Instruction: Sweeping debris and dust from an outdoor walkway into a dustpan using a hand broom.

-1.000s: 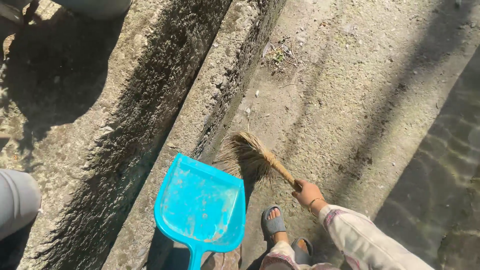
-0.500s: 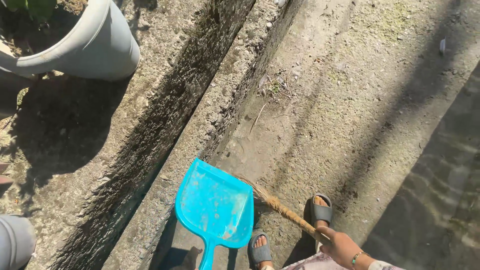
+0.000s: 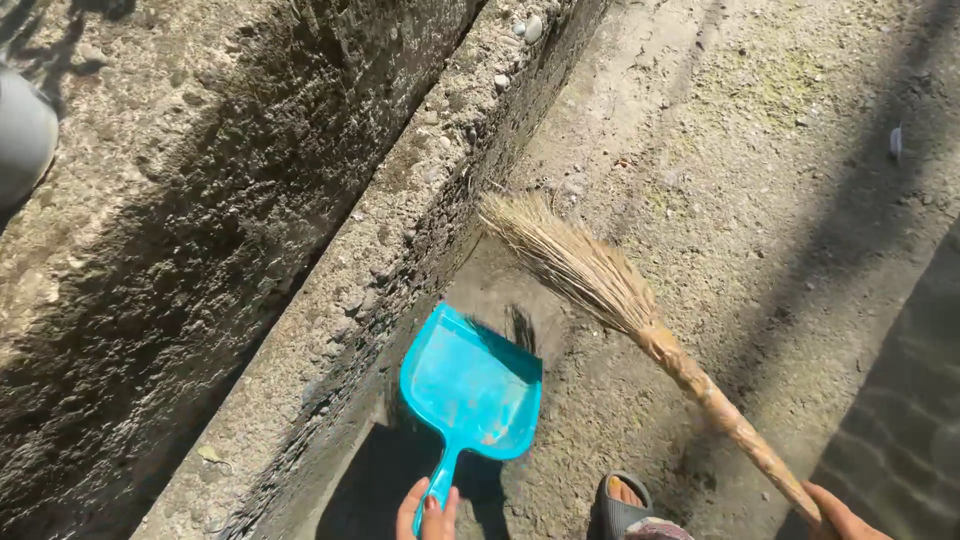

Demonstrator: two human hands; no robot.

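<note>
A turquoise plastic dustpan (image 3: 472, 385) sits low on the concrete ground beside a raised kerb. My left hand (image 3: 427, 511) grips its handle at the bottom edge of the view. A straw broom (image 3: 612, 290) slants from bottom right up to the kerb, its bristle tips touching the ground just above the dustpan. My right hand (image 3: 840, 518) holds the broom's bound handle at the lower right, partly cut off by the frame edge.
A rough concrete kerb (image 3: 400, 240) runs diagonally, with a shaded gutter (image 3: 230, 250) to its left. A grey pot (image 3: 20, 130) shows at the far left edge. My sandalled foot (image 3: 622, 503) stands near the dustpan. Wet ground (image 3: 910, 420) lies at the right.
The dustpan has dropped to the ground next to the kerb, and my left hand has come into view. The broom has swung out from behind the pan and now reaches forward to the kerb.
</note>
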